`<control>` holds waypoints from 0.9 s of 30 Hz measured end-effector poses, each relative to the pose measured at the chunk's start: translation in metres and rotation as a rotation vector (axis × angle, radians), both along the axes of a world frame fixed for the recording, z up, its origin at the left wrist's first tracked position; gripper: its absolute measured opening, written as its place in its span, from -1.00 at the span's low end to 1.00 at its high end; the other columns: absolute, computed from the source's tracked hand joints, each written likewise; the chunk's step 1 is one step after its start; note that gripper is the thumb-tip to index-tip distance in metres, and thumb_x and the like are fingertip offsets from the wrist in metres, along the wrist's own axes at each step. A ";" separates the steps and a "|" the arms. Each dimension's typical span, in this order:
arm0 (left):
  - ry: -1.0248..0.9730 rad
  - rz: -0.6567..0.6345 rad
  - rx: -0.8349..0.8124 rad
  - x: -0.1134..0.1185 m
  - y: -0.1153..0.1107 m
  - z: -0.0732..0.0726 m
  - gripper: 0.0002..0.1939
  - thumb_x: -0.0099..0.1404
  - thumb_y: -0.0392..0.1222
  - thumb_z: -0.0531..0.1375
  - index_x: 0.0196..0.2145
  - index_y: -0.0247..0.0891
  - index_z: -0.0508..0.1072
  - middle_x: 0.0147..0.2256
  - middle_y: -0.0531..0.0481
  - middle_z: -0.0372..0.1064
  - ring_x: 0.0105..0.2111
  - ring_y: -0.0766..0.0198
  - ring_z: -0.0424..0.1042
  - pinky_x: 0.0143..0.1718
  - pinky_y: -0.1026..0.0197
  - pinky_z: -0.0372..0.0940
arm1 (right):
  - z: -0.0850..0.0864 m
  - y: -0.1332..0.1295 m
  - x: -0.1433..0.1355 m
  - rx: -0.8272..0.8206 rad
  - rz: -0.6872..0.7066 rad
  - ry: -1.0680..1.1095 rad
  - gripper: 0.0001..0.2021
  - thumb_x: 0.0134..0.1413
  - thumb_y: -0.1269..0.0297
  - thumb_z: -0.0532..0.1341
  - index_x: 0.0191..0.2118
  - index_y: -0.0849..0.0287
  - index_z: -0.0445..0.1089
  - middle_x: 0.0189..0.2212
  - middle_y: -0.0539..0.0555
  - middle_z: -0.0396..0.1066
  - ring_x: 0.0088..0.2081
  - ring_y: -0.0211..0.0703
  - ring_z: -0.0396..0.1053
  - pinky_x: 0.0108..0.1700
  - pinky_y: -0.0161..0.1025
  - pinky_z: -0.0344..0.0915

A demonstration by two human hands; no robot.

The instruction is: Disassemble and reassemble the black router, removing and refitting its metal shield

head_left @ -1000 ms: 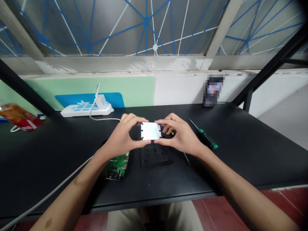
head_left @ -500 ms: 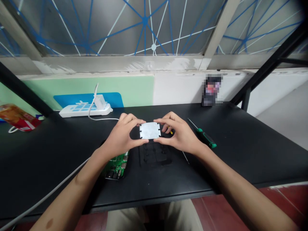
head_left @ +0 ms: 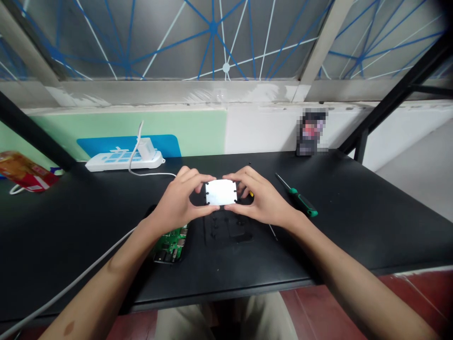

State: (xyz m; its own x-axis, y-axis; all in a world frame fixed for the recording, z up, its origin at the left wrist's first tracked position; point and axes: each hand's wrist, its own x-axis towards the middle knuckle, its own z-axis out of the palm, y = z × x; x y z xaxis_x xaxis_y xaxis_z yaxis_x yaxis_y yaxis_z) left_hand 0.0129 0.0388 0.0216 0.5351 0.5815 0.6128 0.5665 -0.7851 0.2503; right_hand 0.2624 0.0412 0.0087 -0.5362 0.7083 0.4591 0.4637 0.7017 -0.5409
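A small, flat silvery-white plate (head_left: 221,192) with dark notches along its two short sides is held up above the black desk. My left hand (head_left: 179,196) pinches its left end between thumb and fingers. At the right end, my right hand (head_left: 264,196) grips it the same way. Below the plate lies a dark part (head_left: 230,229) with small raised pegs, hard to make out against the desk. A green circuit board (head_left: 173,241) in a black case sits under my left wrist, which partly hides it. A thin metal shaft and a bit of yellow show behind my right hand.
A green-and-black screwdriver (head_left: 300,200) lies right of my right hand. At the back left stands a white power strip (head_left: 123,161) with a plug and a white cable (head_left: 88,276). A red package (head_left: 28,172) is at far left. The desk (head_left: 354,222) meets the wall behind.
Both hands stay on the plate, which has tilted slightly and now reflects brighter light. The rest of the desk looks the same.
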 end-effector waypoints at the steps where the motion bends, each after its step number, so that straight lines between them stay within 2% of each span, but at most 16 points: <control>1: 0.002 0.001 -0.001 0.000 0.000 0.000 -0.49 0.12 -0.16 0.48 -0.01 -0.23 0.44 -0.40 0.10 0.20 -0.33 0.19 0.21 -0.36 0.23 0.15 | 0.000 0.000 0.000 0.005 0.003 0.008 -0.45 0.06 0.11 0.40 0.17 -0.01 0.31 -0.11 0.07 0.30 -0.28 -0.24 0.39 -0.29 -0.23 0.46; 9: 0.055 0.021 -0.039 -0.001 0.000 -0.001 -0.53 0.18 -0.12 0.43 0.01 -0.18 0.41 -0.38 0.08 0.21 -0.30 0.15 0.21 -0.32 0.18 0.19 | -0.001 0.002 0.003 0.064 0.006 0.005 -0.47 0.06 0.06 0.39 0.14 -0.02 0.34 -0.09 0.09 0.31 -0.30 -0.23 0.38 -0.26 -0.17 0.46; 16: 0.136 0.066 -0.029 0.001 -0.001 -0.005 -0.48 0.19 -0.12 0.43 0.06 -0.24 0.39 -0.19 -0.06 0.26 -0.16 0.05 0.21 -0.15 0.05 0.25 | -0.001 0.001 0.002 0.050 -0.025 -0.045 -0.48 0.05 0.05 0.40 0.11 0.05 0.36 -0.09 0.10 0.31 -0.31 -0.24 0.39 -0.27 -0.15 0.47; 27: 0.155 0.072 -0.040 0.002 -0.001 -0.004 -0.48 0.19 -0.12 0.43 0.04 -0.21 0.36 -0.17 -0.05 0.26 -0.15 0.06 0.21 -0.13 0.04 0.28 | 0.000 0.002 0.003 0.067 -0.030 -0.069 -0.47 0.06 0.03 0.39 0.12 0.04 0.35 -0.08 0.11 0.31 -0.32 -0.25 0.39 -0.26 -0.14 0.48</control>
